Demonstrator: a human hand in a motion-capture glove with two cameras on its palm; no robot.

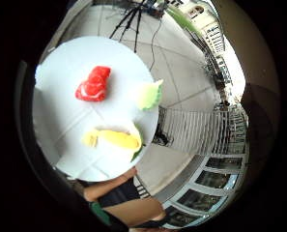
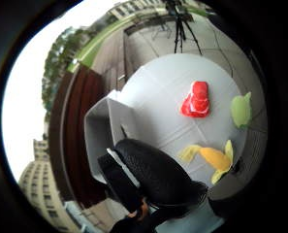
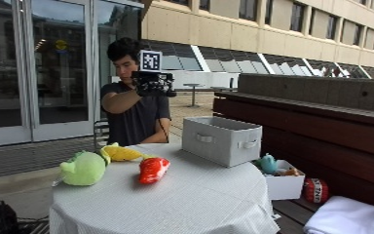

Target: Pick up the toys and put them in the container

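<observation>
My gloved right hand (image 3: 151,83) is raised high above the far side of the round white-clothed table (image 3: 193,195), holding nothing, its fingers loosely bent (image 2: 153,177). Three plush toys lie on the table's left part: a green one (image 3: 83,168) at the left edge, a yellow one (image 3: 123,153) behind it and a red one (image 3: 153,169) nearer the middle. The palm views look down on the red toy (image 1: 93,84), green toy (image 1: 150,94) and yellow toy (image 1: 115,138). The grey fabric container (image 3: 220,140) stands on the table's right side, with nothing showing inside it (image 2: 102,131).
On a wooden bench to the right of the table, a small white box (image 3: 284,185) holds a teal toy (image 3: 269,164). Beside it lie a red ball-like item (image 3: 314,189) and a white bundle (image 3: 349,219). A tripod (image 1: 133,19) stands on the pavement beyond the table.
</observation>
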